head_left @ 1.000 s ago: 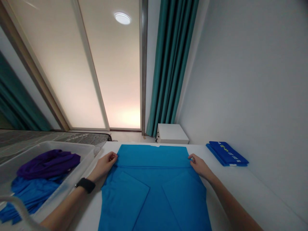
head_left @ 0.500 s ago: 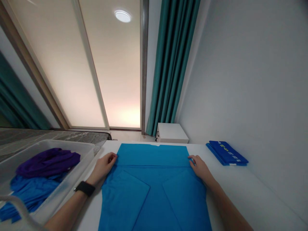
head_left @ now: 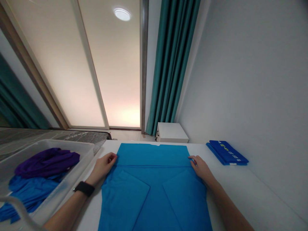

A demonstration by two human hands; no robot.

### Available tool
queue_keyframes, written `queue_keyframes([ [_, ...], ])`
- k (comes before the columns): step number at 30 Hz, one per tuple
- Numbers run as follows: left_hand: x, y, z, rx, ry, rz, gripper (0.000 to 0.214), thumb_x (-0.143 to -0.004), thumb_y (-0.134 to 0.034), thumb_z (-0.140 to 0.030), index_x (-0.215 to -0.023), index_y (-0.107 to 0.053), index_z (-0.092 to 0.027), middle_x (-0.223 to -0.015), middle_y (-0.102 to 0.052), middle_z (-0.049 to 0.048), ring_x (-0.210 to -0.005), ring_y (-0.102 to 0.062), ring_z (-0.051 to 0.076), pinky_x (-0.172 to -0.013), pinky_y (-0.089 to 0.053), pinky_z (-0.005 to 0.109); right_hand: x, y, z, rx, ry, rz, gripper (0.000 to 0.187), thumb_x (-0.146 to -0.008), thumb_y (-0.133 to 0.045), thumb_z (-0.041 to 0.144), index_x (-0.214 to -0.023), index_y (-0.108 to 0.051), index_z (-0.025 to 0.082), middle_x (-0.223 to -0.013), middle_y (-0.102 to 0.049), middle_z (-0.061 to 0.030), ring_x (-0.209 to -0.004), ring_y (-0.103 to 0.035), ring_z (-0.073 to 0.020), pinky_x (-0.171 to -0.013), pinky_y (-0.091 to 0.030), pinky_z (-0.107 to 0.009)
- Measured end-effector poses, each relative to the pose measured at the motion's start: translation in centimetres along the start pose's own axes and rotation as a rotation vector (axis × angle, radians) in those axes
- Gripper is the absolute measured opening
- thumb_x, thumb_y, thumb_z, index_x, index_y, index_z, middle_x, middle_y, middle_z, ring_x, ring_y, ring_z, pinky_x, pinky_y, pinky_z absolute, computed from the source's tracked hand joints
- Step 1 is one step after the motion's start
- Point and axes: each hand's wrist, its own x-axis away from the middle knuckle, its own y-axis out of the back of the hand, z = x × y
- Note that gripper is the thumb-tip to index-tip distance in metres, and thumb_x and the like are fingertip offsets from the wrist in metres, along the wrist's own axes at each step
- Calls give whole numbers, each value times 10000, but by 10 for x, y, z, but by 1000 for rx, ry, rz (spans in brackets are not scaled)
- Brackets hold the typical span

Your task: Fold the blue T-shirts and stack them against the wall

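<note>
Blue within the grip, colours around

The garment [head_left: 155, 195] between the left hand [head_left: 105, 164] and right hand [head_left: 199, 166] was plain bright blue. Left of the grip, the upper cloth [head_left: 48, 163] was purple, the lower cloth [head_left: 35, 190] blue. Right of it, the folded bundle [head_left: 226, 154] was deeper blue, its white and yellow marks [head_left: 224, 147] perhaps lettering. The table [head_left: 240, 192] beneath was white; beyond the grip, the curtain [head_left: 172, 70] was teal.

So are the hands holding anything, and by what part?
The left fingers and right fingers are at opposite side edges of the blue cloth, near its far end; whether they grip it can't be told.
</note>
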Motion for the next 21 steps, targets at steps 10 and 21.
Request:
queue_keyframes([
  [10, -3, -3, 8, 28, 5, -6, 414, -782, -454, -569, -844, -657, -213, -680, -669, 4, -638, -601, 204, -609, -415, 273, -1, 13, 29, -22, 7, -140, 313, -902, -403, 282, -1039, -668, 186, -863, -564, -68, -779, -572, -208, -784, -467, -341],
  [21, 2, -8, 9, 321, 22, -107, 291, -827, -488, -427, -816, -656, -190, -688, -649, 12, -671, -576, 197, -604, -427, 264, -22, -22, 248, -83, 573, 327, 269, -961, -433, 142, -1109, -648, 211, -1063, -639, -66, -968, -561, -192, -840, -392, -334],
])
